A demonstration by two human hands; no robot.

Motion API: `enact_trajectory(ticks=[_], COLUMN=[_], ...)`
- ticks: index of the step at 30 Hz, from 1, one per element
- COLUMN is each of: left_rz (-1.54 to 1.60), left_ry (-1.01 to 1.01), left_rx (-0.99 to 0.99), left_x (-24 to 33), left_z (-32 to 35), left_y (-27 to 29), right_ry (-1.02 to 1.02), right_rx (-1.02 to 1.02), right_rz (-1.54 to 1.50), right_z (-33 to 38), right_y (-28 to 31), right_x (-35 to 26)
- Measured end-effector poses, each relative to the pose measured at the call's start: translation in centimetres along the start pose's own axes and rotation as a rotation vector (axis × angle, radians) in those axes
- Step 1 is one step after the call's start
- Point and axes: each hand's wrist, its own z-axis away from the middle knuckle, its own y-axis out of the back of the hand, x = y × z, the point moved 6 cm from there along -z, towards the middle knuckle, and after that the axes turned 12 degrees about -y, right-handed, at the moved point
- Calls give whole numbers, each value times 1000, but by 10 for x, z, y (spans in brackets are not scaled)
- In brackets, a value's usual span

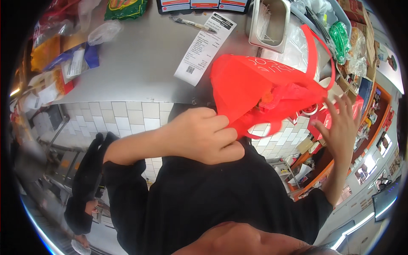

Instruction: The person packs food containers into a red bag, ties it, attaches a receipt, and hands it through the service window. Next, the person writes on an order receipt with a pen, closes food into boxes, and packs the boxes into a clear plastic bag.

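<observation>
A red fabric carrier bag with looped handles leans over the front edge of the metal counter, its mouth turned toward me. Fingers curled, my left hand grips the near edge of the bag's mouth. Inside lies a red plastic-wrapped bundle whose contents I cannot make out. To the right of the bag, my right hand is raised with its fingers spread and nothing in it. One handle stands up at the far side, and another hangs below the opening.
On the steel counter lie a printed receipt and a pen. Behind the bag are a metal container with thin white sticks and a grey bin. Plastic packets crowd the left. Another person in black stands lower left.
</observation>
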Motion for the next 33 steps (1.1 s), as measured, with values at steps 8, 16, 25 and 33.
enact_trajectory(ticks=[8, 16, 25, 33], left_rz=[-96, 812, 99, 142], left_ry=[-182, -107, 235, 88], left_rx=[22, 624, -48, -57], left_x=[-25, -31, -82, -44], left_z=[-7, -32, -23, -69], left_y=[-19, 19, -50, -118], right_ry=[-274, 770, 2, -167], right_rx=[-37, 193, 325, 353], right_rz=[-1642, -2341, -1198, -2184], right_z=[-47, 26, 26, 19], right_y=[-81, -35, -81, -79], right_x=[-20, -7, -44, -138])
